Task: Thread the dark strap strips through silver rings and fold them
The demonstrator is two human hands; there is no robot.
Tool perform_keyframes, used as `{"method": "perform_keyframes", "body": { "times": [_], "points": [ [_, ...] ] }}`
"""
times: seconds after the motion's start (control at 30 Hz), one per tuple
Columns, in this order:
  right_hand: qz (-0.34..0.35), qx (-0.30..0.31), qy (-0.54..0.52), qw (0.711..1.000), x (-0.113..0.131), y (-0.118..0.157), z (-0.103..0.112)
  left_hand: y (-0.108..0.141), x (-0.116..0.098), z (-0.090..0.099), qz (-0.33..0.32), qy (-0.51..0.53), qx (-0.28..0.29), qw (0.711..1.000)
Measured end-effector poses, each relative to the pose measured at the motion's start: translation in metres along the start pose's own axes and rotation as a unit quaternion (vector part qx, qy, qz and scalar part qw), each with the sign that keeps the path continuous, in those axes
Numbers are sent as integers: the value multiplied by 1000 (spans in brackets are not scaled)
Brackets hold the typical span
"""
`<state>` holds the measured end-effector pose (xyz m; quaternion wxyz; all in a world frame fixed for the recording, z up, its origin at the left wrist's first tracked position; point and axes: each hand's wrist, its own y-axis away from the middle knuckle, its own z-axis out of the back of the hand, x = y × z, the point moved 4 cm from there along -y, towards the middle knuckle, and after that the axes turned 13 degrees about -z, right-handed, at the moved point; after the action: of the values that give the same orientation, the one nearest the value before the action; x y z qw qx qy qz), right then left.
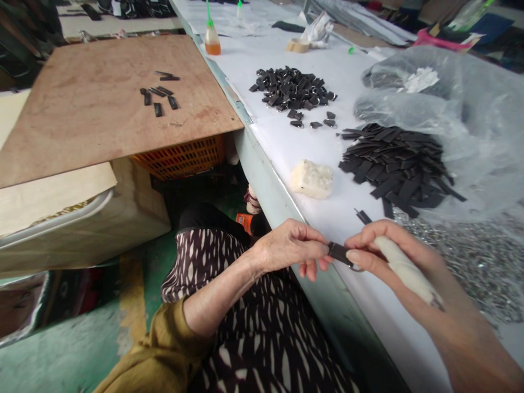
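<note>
My left hand pinches one end of a short black strap piece between thumb and fingers. At its other end, a metal ring shows beside my right thumb. My right hand pinches that end, and also holds a hand tool with a pale wrapped handle across the palm. Past my fingers, a dark piece with a thin tip sticks out, seemingly the tool's front end. A pale, worn block sits on the white tabletop just beyond my hands.
A heap of black strips lies beside a clear plastic bag. Many metal rings spread at right. Farther back are folded black tabs with rings and a bottle of orange liquid. Several black pieces lie on a wooden board.
</note>
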<state>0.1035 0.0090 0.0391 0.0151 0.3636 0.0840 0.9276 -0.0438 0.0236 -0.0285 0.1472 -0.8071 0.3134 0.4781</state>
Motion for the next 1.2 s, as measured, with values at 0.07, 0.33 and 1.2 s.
{"method": "perform_keyframes", "body": {
  "times": [0.07,0.33,1.2],
  "points": [
    [22,-55,2,998,-1,3,0,-2,4,1,3,27,-31,999],
    [337,-169,189,907,17,23,-11,-4,8,-1,-20,82,-122,989],
    [457,-187,302,815,18,30,-17,2,3,-10,-89,34,-94,991]
  ]
}}
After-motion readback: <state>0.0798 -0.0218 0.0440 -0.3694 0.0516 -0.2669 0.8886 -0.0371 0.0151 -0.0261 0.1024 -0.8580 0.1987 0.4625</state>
